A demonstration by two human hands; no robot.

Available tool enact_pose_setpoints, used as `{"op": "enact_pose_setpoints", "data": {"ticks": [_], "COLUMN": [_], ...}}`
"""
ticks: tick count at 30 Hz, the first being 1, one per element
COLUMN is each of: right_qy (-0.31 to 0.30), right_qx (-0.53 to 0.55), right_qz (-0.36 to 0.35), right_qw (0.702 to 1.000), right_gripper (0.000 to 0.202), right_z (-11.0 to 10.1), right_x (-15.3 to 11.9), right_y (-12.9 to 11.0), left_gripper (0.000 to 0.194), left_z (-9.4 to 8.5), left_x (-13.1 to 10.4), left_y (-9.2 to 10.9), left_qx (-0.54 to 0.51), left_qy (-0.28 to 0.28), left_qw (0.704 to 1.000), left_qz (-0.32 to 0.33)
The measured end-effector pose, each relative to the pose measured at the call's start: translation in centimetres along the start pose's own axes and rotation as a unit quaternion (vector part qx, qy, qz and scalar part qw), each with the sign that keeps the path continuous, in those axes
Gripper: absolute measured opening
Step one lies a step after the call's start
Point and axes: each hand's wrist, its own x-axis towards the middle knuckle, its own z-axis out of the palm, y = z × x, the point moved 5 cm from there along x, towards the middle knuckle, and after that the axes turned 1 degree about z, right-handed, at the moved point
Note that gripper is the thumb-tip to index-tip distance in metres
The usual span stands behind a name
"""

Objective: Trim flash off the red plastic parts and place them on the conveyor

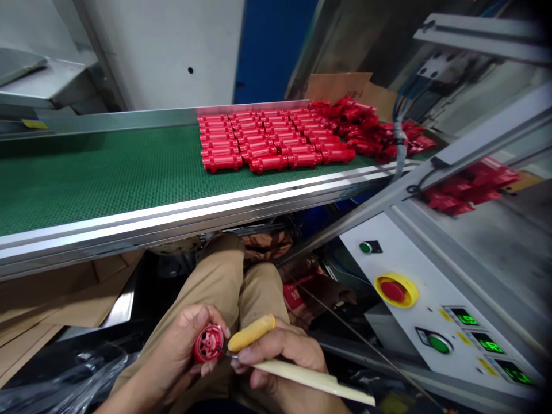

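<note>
My left hand (190,339) is closed around a red plastic part (209,344), its round, spoked end turned up toward me. My right hand (288,356) grips a slim tool with a long cream handle (310,376), seemingly a trimming knife. Its short dark metal tip reaches the right edge of the red part; whether it touches is hard to make out. A yellow finger cot (252,333) covers one finger of my right hand. Both hands are low in the view, in front of my lap. The rest of the part is hidden by my left fingers.
Across the front runs a green conveyor belt (107,172) with a metal edge rail (172,213). Rows of red plastic parts (263,138) lie on it, with a loose heap (362,126) to their right. At right stands a control panel (414,322) with an emergency-stop button (393,290).
</note>
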Motion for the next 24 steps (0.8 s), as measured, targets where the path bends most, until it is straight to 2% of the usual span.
{"op": "enact_pose_setpoints", "data": {"ticks": [6,9,13,16,20,24], "right_qy": [0.001,0.018,0.060,0.082,0.112,0.129], "right_qx": [0.001,0.023,0.129,0.240,0.403,0.452], "right_qz": [-0.002,0.044,0.118,0.151,0.165,0.209], "right_qw": [1.000,0.999,0.983,0.956,0.893,0.857], "right_gripper": [0.017,0.017,0.017,0.018,0.013,0.008], "right_z": [0.0,0.3,1.3,2.1,2.6,2.6], "right_x": [-0.2,-0.8,-1.8,-2.0,-1.4,-0.9], "right_y": [0.1,0.8,2.3,3.3,3.4,3.4], "left_gripper": [0.063,0.063,0.063,0.061,0.062,0.061], "left_z": [0.0,-0.1,-0.2,-0.3,-0.3,-0.3], "left_x": [-0.1,-0.1,0.1,0.2,0.1,0.2], "left_y": [0.0,-0.4,-1.0,-1.0,-0.3,0.0], "left_qx": [-0.001,-0.005,-0.009,-0.001,0.016,0.024], "left_qy": [-0.003,-0.007,-0.016,-0.014,-0.008,-0.004], "left_qw": [1.000,1.000,1.000,1.000,1.000,1.000], "left_qz": [0.000,0.000,-0.008,-0.008,0.005,0.015]}}
